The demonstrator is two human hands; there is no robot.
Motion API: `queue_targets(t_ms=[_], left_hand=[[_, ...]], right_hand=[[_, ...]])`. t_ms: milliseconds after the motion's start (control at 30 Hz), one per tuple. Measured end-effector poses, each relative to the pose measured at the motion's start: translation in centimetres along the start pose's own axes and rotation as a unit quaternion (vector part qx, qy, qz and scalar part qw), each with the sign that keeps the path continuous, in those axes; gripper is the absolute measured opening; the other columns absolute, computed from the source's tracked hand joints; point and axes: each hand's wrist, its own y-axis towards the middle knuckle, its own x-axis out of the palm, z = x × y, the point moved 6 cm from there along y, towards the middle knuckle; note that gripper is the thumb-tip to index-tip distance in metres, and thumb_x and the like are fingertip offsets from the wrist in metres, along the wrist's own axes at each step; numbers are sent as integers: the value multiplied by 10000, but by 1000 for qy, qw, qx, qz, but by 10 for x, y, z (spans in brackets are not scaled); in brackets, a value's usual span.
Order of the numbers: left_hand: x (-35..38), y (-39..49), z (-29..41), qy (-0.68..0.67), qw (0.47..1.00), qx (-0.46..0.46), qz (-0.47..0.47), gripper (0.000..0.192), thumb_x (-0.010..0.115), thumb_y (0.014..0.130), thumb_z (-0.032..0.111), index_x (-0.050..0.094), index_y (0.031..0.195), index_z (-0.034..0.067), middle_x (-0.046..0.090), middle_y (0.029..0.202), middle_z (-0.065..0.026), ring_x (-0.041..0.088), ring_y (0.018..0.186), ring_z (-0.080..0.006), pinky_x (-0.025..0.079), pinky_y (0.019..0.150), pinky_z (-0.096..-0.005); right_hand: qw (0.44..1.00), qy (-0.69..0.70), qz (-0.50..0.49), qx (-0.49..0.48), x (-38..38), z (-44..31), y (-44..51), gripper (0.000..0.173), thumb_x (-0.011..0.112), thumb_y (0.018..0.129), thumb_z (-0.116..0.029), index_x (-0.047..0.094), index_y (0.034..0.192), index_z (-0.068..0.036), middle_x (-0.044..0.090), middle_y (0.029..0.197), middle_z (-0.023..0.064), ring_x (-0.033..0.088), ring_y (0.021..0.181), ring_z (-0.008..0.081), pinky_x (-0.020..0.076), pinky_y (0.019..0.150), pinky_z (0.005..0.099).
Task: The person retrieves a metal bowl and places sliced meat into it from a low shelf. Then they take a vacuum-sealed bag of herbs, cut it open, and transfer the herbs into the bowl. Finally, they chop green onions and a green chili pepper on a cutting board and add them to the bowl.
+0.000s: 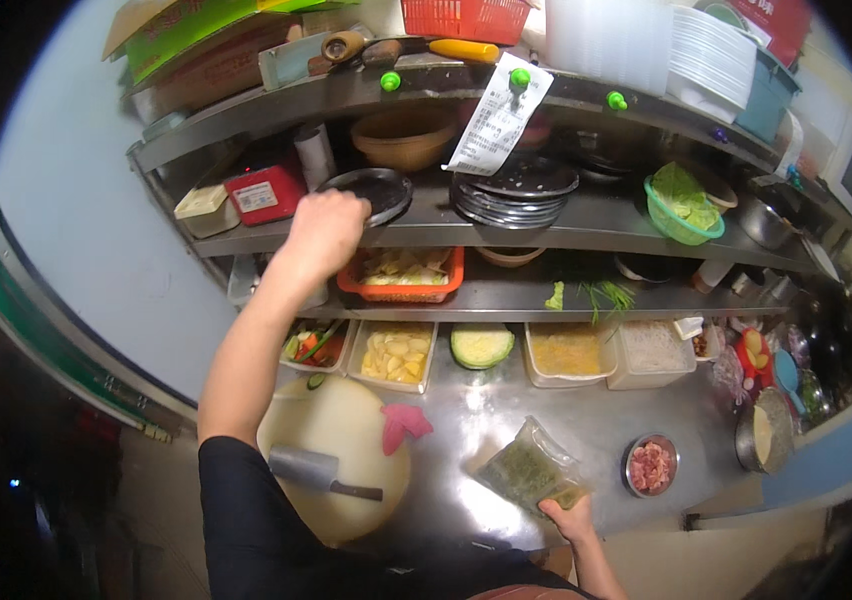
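Note:
My left hand (328,229) is raised at the middle shelf, over the near left edge of a round black plate (377,191); its fingertips are hidden, so whether they grip the plate cannot be told. A stack of black plates (512,196) stands to the right of it. Low over the steel worktop, my right hand (572,516) grips the lower right corner of a clear plastic bag (527,465) with green contents. A cleaver (306,463) and a pink cloth (405,426) lie on the round chopping board (373,495) at the left.
Along the worktop's back stand tubs of sliced potato (396,358) and other food, with a halved cabbage (480,346) between them. A metal bowl of raw meat (651,465) is at the right. An orange basket (401,292) sits on the lower shelf; a printed slip (501,112) hangs above.

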Motion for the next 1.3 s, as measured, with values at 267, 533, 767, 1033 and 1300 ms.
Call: queue_targets(t_ms=[267,533,767,1033,1300], left_hand=[[-63,9,-16,-190,976,-23,107,243,723,861,203,640,945,-9,617,900,-161,605,813,-297,477,724,-370],[-30,-160,139,-410,912,-1,-30,131,730,790,66,640,881,35,634,793,-141,638,704,-312,505,628,-392],[231,-308,350,-386,901,154,-126,212,619,780,145,622,985,93,626,1060,-88,609,1011,-266,502,845,-412],[179,-277,318,-772,560,-231,-191,610,670,882,182,407,1413,40,537,1337,-165,509,1247,-271,402,1058,-392],[149,-243,294,-762,474,-405,-174,512,418,873,-38,423,1381,28,599,1157,-134,606,1035,-189,532,822,-318]], right_hand=[[999,34,-16,14,-17,6,4,586,826,694,-129,584,1213,0,673,998,60,632,878,166,528,788,323],[1000,-26,-8,7,-34,-23,62,325,772,707,-92,670,1001,2,681,915,78,636,832,177,522,756,324],[998,-16,-9,-60,-8,-23,72,498,798,761,-85,605,1205,29,697,1047,94,639,941,146,511,848,291],[995,-57,43,-76,41,26,66,527,779,795,-82,566,1267,15,649,1204,159,642,1088,236,512,929,340],[955,-76,-180,-223,62,14,56,785,704,777,10,351,1472,-84,338,1524,156,346,1414,304,359,1117,409]])
